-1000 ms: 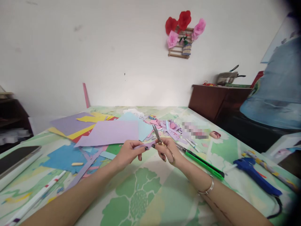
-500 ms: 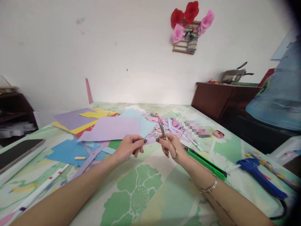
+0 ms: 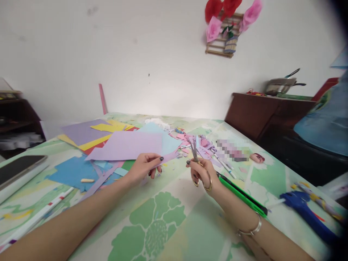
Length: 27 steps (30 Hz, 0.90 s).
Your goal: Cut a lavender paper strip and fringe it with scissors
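Note:
My left hand pinches a small strip of light purple paper between thumb and fingers, its free end pointing right. In my right hand is a pair of scissors with gold handles, the blades pointing up and away from me. A gap lies between the scissors and the strip. Behind my left hand lies a large light purple sheet, partly over a pale blue sheet. Cut paper scraps are heaped beyond the scissors.
A green utility knife lies beside my right forearm, with a blue glue gun farther right. Blue paper, a white stick and a phone are at left. A brown cabinet stands back right.
My hands have moved apart. The right hand with the scissors has shifted right, off the strip, and the left hand with the strip slightly left. The view has tilted and turned slightly.

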{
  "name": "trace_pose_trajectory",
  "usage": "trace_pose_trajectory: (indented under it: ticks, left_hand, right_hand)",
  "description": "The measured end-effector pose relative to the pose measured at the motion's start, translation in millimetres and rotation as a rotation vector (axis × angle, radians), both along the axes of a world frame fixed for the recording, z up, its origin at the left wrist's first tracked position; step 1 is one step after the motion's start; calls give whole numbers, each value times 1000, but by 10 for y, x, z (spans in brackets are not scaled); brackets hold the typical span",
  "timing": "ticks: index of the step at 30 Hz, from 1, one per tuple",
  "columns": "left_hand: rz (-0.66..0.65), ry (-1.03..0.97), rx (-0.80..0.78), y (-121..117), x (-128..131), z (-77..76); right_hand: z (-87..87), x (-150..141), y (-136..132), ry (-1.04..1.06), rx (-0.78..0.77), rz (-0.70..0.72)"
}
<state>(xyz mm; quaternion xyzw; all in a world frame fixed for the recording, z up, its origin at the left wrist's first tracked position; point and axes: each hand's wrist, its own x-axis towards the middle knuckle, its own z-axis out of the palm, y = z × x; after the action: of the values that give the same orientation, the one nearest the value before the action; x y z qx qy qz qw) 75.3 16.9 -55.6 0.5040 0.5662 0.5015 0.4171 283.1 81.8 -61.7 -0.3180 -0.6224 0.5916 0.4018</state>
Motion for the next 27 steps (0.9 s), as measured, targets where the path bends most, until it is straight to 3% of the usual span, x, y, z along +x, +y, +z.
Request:
trace_pose_trajectory:
  ticks: [4,10,18,27]
  left_hand:
    - [31,-36,-77,36,-10,-36]
    - [30,-161,-139,105,-30,-84]
    - [13,-334,-254,233,-83,-181]
    - [-20,-408,-310,247,-173,-269]
  right_hand:
    - [-37,-2,-48,-142,-50,53]
    - [-8,-31,-92,-462,-119,268]
    - [-43,-28,-3,-533,-349,372]
    - [126,45,57,-461,-476,352]
